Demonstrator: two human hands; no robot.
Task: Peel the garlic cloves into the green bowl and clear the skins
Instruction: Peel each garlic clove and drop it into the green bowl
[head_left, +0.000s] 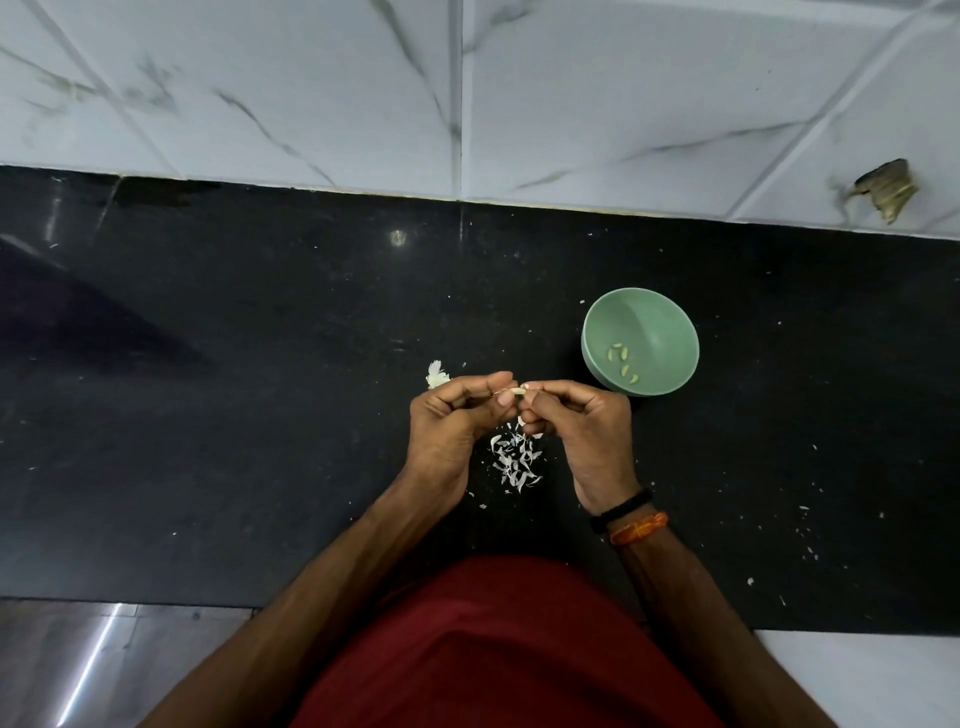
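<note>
Both forearms reach forward over the black worktop (260, 415), and the left hand (457, 415) and right hand (576, 421) meet with curled fingers (501, 378) pinching one garlic clove (515, 391) between their tips. A pile of papery skins (514, 460) lies directly beneath the fingers. The green bowl (660, 317) with peeled cloves (622, 359) sits just beyond the right fingers, and unpeeled garlic (435, 375) is just past the left fingers.

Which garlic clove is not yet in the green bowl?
The garlic clove pinched between left hand and right hand; the peeled cloves lie inside the green bowl.
</note>
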